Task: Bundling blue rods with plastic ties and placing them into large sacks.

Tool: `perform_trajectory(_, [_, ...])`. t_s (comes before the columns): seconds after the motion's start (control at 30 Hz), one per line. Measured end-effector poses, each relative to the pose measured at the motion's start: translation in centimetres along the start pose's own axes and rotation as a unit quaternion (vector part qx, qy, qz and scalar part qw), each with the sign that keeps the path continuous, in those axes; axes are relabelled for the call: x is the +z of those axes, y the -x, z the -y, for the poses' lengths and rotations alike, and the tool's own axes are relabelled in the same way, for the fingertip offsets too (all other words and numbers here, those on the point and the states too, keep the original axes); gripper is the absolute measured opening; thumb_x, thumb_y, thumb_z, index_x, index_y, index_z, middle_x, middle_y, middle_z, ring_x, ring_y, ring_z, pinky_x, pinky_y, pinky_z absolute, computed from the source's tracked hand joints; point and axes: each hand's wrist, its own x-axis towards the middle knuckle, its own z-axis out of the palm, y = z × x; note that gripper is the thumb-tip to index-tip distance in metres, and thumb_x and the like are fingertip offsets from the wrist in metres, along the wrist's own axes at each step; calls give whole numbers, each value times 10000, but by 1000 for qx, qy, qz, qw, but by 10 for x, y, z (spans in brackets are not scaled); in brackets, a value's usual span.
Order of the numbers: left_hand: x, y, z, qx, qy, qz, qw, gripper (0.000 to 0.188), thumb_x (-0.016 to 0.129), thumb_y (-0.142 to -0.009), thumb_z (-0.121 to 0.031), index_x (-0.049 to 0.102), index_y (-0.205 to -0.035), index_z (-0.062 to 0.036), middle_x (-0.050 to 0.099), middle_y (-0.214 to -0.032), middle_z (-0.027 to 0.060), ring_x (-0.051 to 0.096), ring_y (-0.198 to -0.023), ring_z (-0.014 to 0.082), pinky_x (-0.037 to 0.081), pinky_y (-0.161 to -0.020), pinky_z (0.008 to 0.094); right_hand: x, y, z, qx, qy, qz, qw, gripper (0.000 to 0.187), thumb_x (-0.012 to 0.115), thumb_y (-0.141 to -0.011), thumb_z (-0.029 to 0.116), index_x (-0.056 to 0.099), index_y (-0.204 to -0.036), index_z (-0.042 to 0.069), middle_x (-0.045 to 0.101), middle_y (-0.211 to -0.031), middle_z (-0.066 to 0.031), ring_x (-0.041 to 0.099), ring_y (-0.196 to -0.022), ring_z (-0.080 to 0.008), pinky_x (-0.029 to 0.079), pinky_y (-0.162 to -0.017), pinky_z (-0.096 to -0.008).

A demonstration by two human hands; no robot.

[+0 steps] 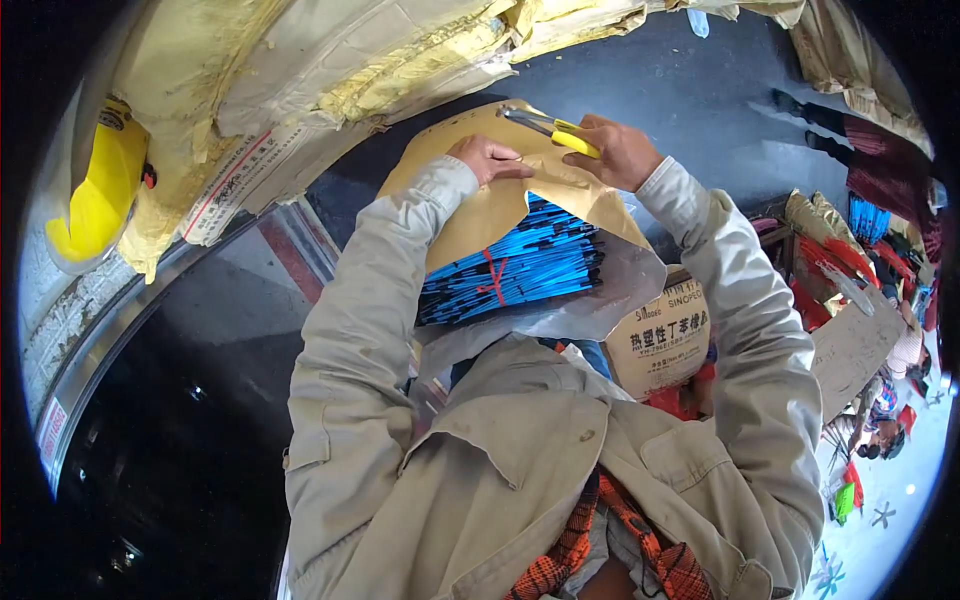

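1. One kraft-paper sack (425,155) shows in the head view, with red-tied blue rods (530,262) lying in its opening.
2. Left hand (490,160): fingers together on the sack's folded paper; whether they pinch it, I cannot tell.
3. Right hand (624,154): fingers clamped on a yellow-handled tool (577,144) over the sack's far side.

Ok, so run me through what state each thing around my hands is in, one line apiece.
Blue stick bundle: tied, partly covered at its far side
Red tie: wrapped around the bundle
Brown paper wrapping: open toward the person, creased
Yellow-handled tool: held in the right hand; blades open or closed, can't tell
Left hand: on the paper, fingers bent
Jacket: worn, open at the neck
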Motion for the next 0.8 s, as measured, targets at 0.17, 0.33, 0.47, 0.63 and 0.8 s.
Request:
perform_trajectory(0.17, [2,8,-12,-75,51,-5,996,316,704,-670,-404,640,-609,-101,393,-473,-61,330,-449,85,294,-453,246,17,-20,-1,102,-158,78,979,270,683,-697,170,610,-924,46,507,-781,-58,472,-620,-162,387,-578,-256])
perform_trajectory(0.33, [2,-1,1,-10,-26,-11,1000,271,709,-670,-376,684,-716,-110,533,-524,-50,419,-467,79,345,-470,229,36,-24,-19,85,-129,145,977,292,699,-680,216,619,-901,42,514,-789,-62,476,-629,-156,388,-588,-241])
perform_trajectory(0.47, [1,-4,1,4,17,-16,1000,293,714,-680,-302,670,-892,-104,590,-597,-39,451,-512,85,362,-486,218,37,-21,-20,114,-134,84,981,251,661,-718,208,620,-906,46,517,-805,-62,494,-652,-167,392,-589,-239])
perform_trajectory(0.63, [9,5,0,78,60,-108,989,200,709,-673,-290,688,-789,-128,606,-581,-22,475,-500,94,378,-492,216,4,5,-12,22,42,27,999,300,591,-690,117,582,-984,56,529,-983,-68,544,-793,-216,421,-689,-292])
perform_trajectory(0.8, [14,6,2,121,20,-139,983,168,680,-687,-295,687,-773,-151,609,-581,-12,488,-495,124,386,-491,240,-25,22,-8,-105,273,16,956,359,554,-680,117,555,-1038,91,471,-1160,-83,495,-987,-210,362,-877,-358])
